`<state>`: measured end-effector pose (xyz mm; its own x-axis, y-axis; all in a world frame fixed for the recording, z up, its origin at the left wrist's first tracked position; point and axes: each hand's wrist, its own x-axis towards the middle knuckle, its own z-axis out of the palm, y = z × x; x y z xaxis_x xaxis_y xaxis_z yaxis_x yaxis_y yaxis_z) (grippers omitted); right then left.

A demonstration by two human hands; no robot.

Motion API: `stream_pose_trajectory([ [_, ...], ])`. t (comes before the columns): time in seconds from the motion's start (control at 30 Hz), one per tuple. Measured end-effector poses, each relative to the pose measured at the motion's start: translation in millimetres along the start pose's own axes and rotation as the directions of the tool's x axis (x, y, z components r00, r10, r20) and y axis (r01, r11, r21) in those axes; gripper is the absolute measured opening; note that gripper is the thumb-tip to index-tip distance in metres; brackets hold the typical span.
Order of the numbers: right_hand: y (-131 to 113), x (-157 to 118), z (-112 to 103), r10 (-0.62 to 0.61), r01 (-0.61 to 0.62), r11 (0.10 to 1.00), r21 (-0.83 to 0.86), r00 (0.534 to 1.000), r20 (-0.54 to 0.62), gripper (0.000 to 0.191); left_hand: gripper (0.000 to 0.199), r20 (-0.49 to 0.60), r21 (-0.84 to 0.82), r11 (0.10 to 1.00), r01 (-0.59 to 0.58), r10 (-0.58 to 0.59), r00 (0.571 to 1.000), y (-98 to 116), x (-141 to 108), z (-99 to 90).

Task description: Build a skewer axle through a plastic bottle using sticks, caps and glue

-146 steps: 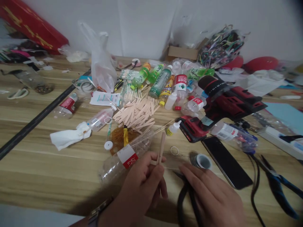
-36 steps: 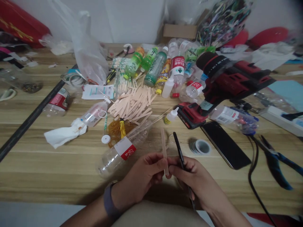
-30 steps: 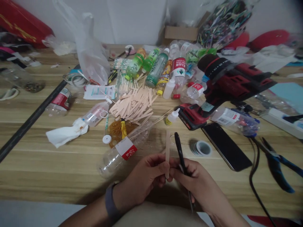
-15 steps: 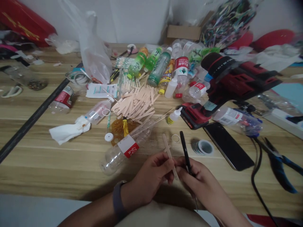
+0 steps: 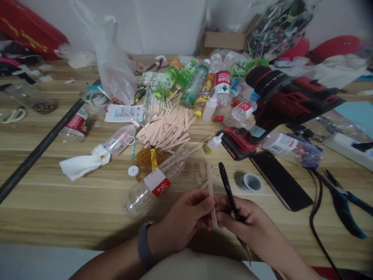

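Note:
My left hand (image 5: 190,217) pinches a flat wooden craft stick (image 5: 211,190) between thumb and fingers, and the stick stands nearly upright. My right hand (image 5: 247,223) is closed around what looks like a pair of black-handled scissors (image 5: 225,181), seen edge-on. Their handle points up and away, and a thin metal tip comes out below the hand. Both hands' fingertips meet close to the stick's lower part; whether the right fingers also grip it is hidden. Beyond them lie a small ring (image 5: 215,171) and a clear bottle (image 5: 140,198) on its side.
A heap of craft sticks (image 5: 166,126) lies mid-table, with several bottles behind. A red-black cordless drill (image 5: 291,93) stands at right. Near it are a phone (image 5: 281,181), a spool (image 5: 249,182), pliers (image 5: 340,202) and a glue bottle (image 5: 213,144). A black bar (image 5: 40,146) lies at left.
The craft stick has turned more upright in my left hand. The scissors have tilted, their handle top shifting left and their tip moving right and down.

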<state>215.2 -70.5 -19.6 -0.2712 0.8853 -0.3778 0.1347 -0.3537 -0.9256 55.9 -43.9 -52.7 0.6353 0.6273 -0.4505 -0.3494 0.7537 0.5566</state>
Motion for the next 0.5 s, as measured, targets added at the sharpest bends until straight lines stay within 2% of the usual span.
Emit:
stream_pose_trajectory([
  [0.17, 1.1, -0.6, 2.4, -0.083, 0.075, 0.988, -0.134, 0.995, -0.052, 0.014, 0.046, -0.013, 0.006, 0.998, -0.059, 0.059, 0.998, 0.4, 3.0, 4.3],
  [0.27, 3.1, 0.1, 4.2, -0.137, 0.121, 0.982, -0.147, 0.985, -0.106, 0.014, 0.044, -0.013, -0.002, 0.996, -0.092, 0.092, 0.996, -1.3, 3.9, 5.5],
  [0.5, 10.6, -0.6, 5.1, -0.118, 0.102, 0.985, -0.142, 0.987, -0.11, 0.012, 0.041, -0.001, -0.1, 0.992, -0.071, 0.071, 0.997, -5.0, 3.5, 7.1],
])
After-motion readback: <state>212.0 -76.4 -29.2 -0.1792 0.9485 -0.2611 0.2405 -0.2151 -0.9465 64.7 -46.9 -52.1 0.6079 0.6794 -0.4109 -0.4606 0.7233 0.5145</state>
